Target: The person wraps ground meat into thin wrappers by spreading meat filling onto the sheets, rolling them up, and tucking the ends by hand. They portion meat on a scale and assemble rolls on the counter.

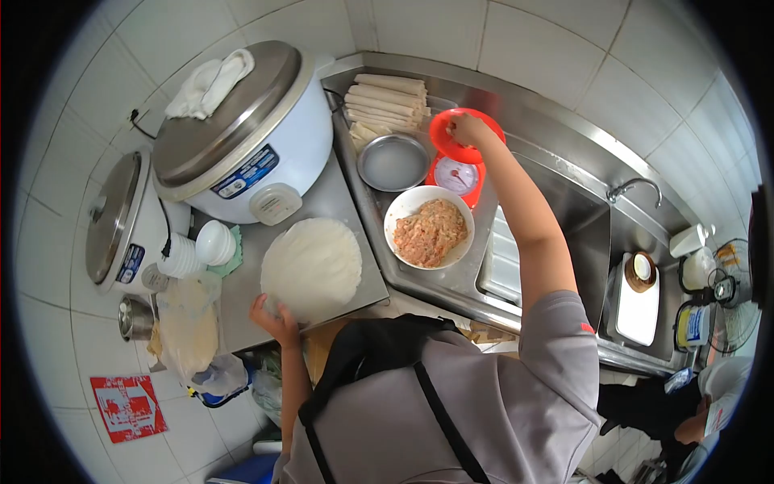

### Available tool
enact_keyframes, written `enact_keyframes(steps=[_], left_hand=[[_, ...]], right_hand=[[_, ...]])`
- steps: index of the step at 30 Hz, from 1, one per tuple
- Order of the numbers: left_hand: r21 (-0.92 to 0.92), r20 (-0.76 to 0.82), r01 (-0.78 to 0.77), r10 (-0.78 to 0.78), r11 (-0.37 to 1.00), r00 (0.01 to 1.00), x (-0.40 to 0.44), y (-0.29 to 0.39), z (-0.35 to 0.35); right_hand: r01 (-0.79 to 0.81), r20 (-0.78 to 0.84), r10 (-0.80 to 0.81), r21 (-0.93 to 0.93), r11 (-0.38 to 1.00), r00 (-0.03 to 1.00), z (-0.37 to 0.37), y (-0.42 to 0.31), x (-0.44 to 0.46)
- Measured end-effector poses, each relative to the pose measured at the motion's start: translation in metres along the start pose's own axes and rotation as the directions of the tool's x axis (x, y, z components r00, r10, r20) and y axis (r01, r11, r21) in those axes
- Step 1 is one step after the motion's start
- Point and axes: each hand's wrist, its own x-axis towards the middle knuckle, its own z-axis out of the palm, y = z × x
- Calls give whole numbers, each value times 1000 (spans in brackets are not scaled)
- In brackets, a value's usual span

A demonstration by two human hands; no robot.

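Note:
My left hand [276,321] is at the lower left edge of a stack of round, pale wrapper sheets [312,266], its fingers apart and touching the rim. My right hand [466,131] reaches into the red pan [487,121] of a kitchen scale [456,175], fingers drawn together; whether they hold anything is hidden. A white bowl of minced filling [430,232] stands just in front of the scale. Left of the scale lies a round metal dish [393,163] with pale liquid. Behind that dish are stacked rolls [385,98].
Two large cookers [242,129] stand at the left, beside stacked white bowls [215,242] and a plastic bag [189,319]. A sink [568,214] with a faucet [635,187] is at the right. Another person [713,403] is at the lower right.

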Motion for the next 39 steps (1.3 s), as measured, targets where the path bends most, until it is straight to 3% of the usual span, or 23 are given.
enact_keyframes(steps=[1, 4, 5, 7, 10, 11, 13, 14, 16, 17, 18, 19, 21, 23, 26, 29, 30, 32, 35, 36, 38, 39], left_hand=[[-18, -13, 10, -11, 1000, 1000, 0, -1, 0], [-32, 6, 94, -94, 995, 996, -1, -2, -7], [-75, -11, 107, -108, 991, 994, 1, -1, -8], [-157, -51, 131, -141, 979, 989, 9, 3, -13], [-283, -63, 223, -250, 933, 966, 26, 4, -21], [-314, -89, 193, -231, 929, 969, 30, -1, -20], [-338, -114, 146, -195, 930, 974, 40, -11, -15], [-337, -106, 128, -172, 933, 979, 45, -15, -11], [-455, 2, 211, -235, 865, 972, 50, -29, 5], [-416, 111, 298, -277, 859, 954, 55, -25, 5], [-375, 219, 380, -318, 846, 922, 60, -20, 4], [-353, 290, 372, -278, 859, 916, 60, -19, 6], [-314, 391, 325, -190, 892, 901, 63, -16, 6], [-279, 465, 254, -101, 926, 880, 62, -5, -2], [-292, 465, 205, -48, 934, 884, 60, 3, 0], [-375, 429, 155, 23, 914, 903, 62, 10, 14], [-366, 427, 81, 90, 927, 900, 63, 9, 20], [-351, 424, -72, 227, 934, 877, 64, 4, 33], [-343, 471, -72, 237, 937, 849, 61, -2, 39], [-361, 564, 76, 153, 929, 811, 64, -2, 36], [-342, 734, 361, 7, 868, 680, 77, -4, 30], [-382, 681, 296, 49, 876, 731, 82, -7, 28]], right_hand=[[-25, -14, 26, 80, 996, 1000, -1, -2, -5], [88, 213, -115, 130, 988, 970, -20, -6, -24], [75, 271, -171, 331, 941, 947, -23, -4, -27], [-3, 352, -317, 674, 739, 881, -29, 1, -30], [45, 200, -517, 905, 423, 832, -39, -13, -39], [41, 201, -559, 920, 389, 804, -37, -24, -31], [155, 164, -695, 915, 371, 700, -31, -87, -51], [271, 151, -727, 862, 429, 670, -16, -123, -62], [443, 196, -811, 755, 483, 551, 29, -196, -85], [182, 351, -754, 834, 522, 556, 56, -225, -102], [466, 174, -847, 770, 435, 502, 94, -252, -110], [697, 31, -882, 601, 392, 470, 132, -272, -120], [752, 111, -862, 443, 488, 494, 165, -303, -150], [805, 81, -804, 31, 593, 589, 171, -312, -177], [851, -268, -811, 241, 466, 520, 172, -291, -170], [763, -255, -721, 288, 579, 644, 155, -279, -179], [692, -184, -693, 425, 584, 697, 156, -283, -181], [754, -274, -704, 284, 592, 655, 182, -276, -177], [782, -327, -713, 179, 598, 620, 191, -272, -173], [783, -331, -714, 165, 600, 617, 191, -270, -173], [759, -328, -686, 349, 550, 649, 188, -262, -168], [739, -327, -675, 435, 514, 662, 182, -259, -167]])
